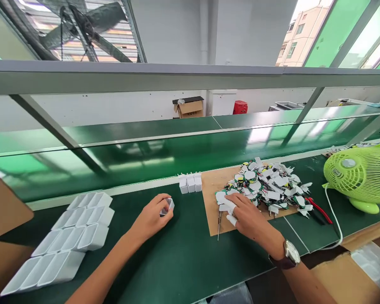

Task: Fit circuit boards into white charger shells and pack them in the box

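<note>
My left hand (pixel 156 213) is closed around a small white plastic housing (pixel 170 205), its open end facing right, above the green bench. At the near left edge of a pile of small circuit boards with white pads (pixel 266 183), my right hand (pixel 245 211) reaches in with white covers on some fingertips. Its thumb is apart from the fingers, which touch a white-padded board (pixel 221 197); no firm grip shows. A pair of tweezers (pixel 219 223) lies just below that hand on the brown cardboard sheet (pixel 211 207).
Rows of open white housings (pixel 63 236) stand at left; a small group of white cases with pins (pixel 190 183) sits at the back. Red-handled pliers (pixel 320 210) and a green fan (pixel 357 173) with a white cable are at right. Cardboard boxes (pixel 345 274) flank the bench.
</note>
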{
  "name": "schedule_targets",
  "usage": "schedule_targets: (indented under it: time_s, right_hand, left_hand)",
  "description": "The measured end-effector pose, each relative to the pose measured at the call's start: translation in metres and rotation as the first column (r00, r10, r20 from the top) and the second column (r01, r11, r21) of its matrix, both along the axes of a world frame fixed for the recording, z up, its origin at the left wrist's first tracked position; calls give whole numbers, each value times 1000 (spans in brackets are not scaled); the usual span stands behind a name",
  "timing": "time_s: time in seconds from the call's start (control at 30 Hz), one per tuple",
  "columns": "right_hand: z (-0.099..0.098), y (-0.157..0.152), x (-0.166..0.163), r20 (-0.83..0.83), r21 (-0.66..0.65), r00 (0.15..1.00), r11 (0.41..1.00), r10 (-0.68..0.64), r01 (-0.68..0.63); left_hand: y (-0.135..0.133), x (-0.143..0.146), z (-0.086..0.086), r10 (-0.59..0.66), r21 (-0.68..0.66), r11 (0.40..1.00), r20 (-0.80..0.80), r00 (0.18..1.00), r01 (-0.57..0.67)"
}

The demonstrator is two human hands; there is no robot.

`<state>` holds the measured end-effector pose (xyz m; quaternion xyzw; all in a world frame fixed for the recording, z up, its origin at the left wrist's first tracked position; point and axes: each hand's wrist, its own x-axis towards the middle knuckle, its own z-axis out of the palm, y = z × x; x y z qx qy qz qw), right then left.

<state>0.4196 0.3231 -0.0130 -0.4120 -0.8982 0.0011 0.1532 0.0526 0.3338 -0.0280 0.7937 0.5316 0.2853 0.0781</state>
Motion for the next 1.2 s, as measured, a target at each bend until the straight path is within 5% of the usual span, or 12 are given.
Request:
schedule_targets:
  time_s: [0.13,0.3,0.53,0.67,0.8,0.93,1.07,1.13,1.2]
  right_hand:
    - [-10,6,-9,233,76,972,997,-30,13]
    - [2,24,-8,118,156,986,983,-118,99]
    - [1,20,-22,212,29,976,998,45,-52]
    - [2,27,-12,-57,-113,997,992,-55,49]
    - [18,40,-10,-377,-278,889,948,-259,158]
    - [19,43,-50,-626,-500,702,865,-338,-29]
    - [3,41,-100,-649,-628,698,732,-304,-265]
    - [-3,38,-107,-600,-624,750,750,-279,-220]
    - [-3,30,-98,-533,-543,801,836,-271,-79]
  left_hand:
    - [-6,3,-18,-40,28,999,25,999,40]
    - [-21,-13,-41,-22,112,994,78,997,13]
    - [-31,-20,-43,-8,138,990,124,992,-9]
    - [-30,-20,-44,-19,148,989,147,989,-3]
    - [-29,-19,-46,-38,161,987,174,984,10]
    - [-29,-19,-46,-45,160,987,180,983,16]
    - [-30,-22,-46,-30,138,990,172,985,6]
    - [-31,-24,-45,-14,129,992,172,985,-9]
    - [-31,-26,-45,0,118,993,175,984,-21]
